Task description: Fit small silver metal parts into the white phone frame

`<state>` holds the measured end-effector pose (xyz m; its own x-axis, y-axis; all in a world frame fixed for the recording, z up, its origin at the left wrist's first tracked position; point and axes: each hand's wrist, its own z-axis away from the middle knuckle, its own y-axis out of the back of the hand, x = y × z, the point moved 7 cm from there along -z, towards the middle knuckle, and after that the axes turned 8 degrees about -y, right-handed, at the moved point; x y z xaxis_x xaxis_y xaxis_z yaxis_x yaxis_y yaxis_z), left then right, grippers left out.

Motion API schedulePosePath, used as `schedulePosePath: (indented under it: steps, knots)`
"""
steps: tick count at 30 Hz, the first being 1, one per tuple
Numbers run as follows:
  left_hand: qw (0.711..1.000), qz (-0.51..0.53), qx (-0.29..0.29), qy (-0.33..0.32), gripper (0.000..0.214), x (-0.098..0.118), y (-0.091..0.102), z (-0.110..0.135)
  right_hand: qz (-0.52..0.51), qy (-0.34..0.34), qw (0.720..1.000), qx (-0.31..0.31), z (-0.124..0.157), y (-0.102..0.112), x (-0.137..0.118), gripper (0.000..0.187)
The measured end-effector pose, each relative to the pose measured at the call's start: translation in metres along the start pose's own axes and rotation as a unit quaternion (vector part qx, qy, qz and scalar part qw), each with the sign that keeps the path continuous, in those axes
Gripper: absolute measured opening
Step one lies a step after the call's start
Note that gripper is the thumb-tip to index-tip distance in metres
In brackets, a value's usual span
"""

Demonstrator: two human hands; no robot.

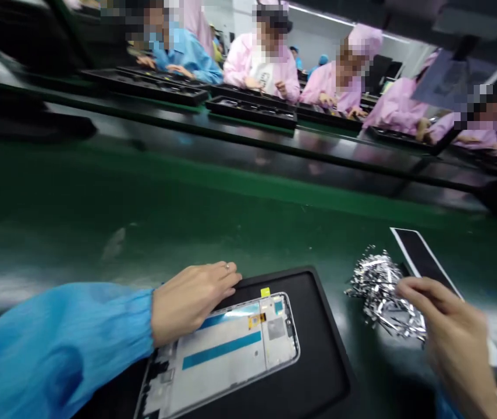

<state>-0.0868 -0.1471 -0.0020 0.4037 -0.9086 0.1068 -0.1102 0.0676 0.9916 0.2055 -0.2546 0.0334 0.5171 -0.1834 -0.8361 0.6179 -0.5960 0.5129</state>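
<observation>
A silver phone mid-frame (222, 387) with blue adhesive strips, an orange flex piece and a yellow tab lies tilted in a black tray (325, 355). My left hand (196, 294), wearing a ring, lies over the frame's far long edge and the tray rim. Its fingers are fairly straight and close together; the thumb is hidden. On the right, my right hand (453, 326) has thumb and forefinger pinched at a heap of shiny silver foil strips (379, 285). Whatever sits in the pinch is blurred and too small to name.
Behind the foil lies a black strip sheet with white edges (427, 256). The green worktop (231, 227) spreads beyond the tray. Across a dark rail (248, 137), several people in pink or blue coats work at black trays (252, 110).
</observation>
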Motion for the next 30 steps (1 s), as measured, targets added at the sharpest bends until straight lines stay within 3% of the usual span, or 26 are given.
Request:
schedulePosePath:
  steps: [4, 8, 11, 14, 21, 26, 30]
  knots:
    - [0.997, -0.020, -0.016, -0.068, 0.025, 0.031, -0.005, -0.036, -0.080, -0.024, 0.995, -0.063, 0.002, -0.026, -0.007, 0.016]
    - [0.995, -0.028, -0.016, -0.092, 0.018, 0.056, 0.013, -0.070, -0.111, -0.026, 0.987, -0.112, 0.010, -0.044, -0.018, 0.013]
    - [0.993, 0.062, 0.029, -0.092, 0.022, 0.071, 0.032, -0.090, -0.108, -0.011, 0.984, -0.138, 0.019, -0.053, -0.027, 0.009]
    - [0.973, 0.208, 0.063, -0.078, 0.017, 0.081, 0.035, -0.105, -0.104, 0.009, 0.983, -0.154, 0.027, -0.058, -0.034, 0.010]
    - [0.928, 0.362, 0.084, -0.036, 0.017, 0.085, 0.022, -0.112, -0.150, -0.010, 0.975, -0.164, 0.032, -0.056, -0.024, 0.008]
    - [0.874, 0.480, 0.074, 0.013, 0.021, 0.078, 0.016, -0.110, -0.180, -0.049, 0.963, -0.194, 0.032, -0.058, -0.018, 0.008]
    - [0.873, 0.483, 0.071, 0.005, 0.020, 0.078, 0.017, -0.111, -0.199, -0.071, 0.953, -0.217, 0.031, -0.061, -0.019, 0.010]
